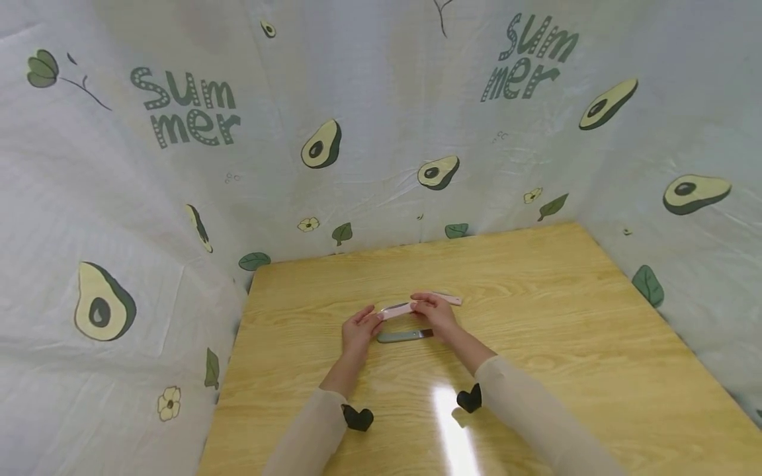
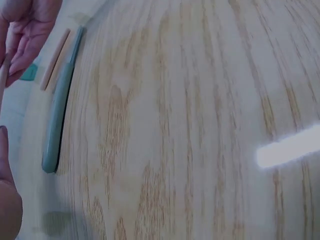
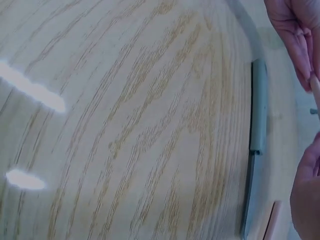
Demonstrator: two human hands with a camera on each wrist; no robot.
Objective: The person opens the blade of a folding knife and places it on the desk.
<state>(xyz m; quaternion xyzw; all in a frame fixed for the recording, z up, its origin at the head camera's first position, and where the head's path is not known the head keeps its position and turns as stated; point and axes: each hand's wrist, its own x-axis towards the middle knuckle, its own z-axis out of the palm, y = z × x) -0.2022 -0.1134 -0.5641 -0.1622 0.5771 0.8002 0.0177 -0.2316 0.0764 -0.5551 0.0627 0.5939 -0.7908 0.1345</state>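
My left hand (image 1: 360, 329) pinches the near end of a slim pink folding knife (image 1: 395, 311), and my right hand (image 1: 437, 313) pinches its other end. A strip of metal shows along the knife's upper edge. Just nearer to me, a knife with a grey-green handle (image 1: 397, 337) lies on the table, its blade pointing right toward the right hand. Beyond the right hand lies a second pink folding knife (image 1: 450, 299), partly hidden by that hand. Only parts of both hands and the held knife's edge enter the wrist views.
The knives are on a light wood-grain table (image 1: 536, 317) with a bright light reflection near its front. A white curtain (image 1: 381, 79) printed with avocados, leaves and the word "summer" hangs around the back and both sides. Black heart shapes (image 1: 358, 418) stick out at the sleeve cuffs.
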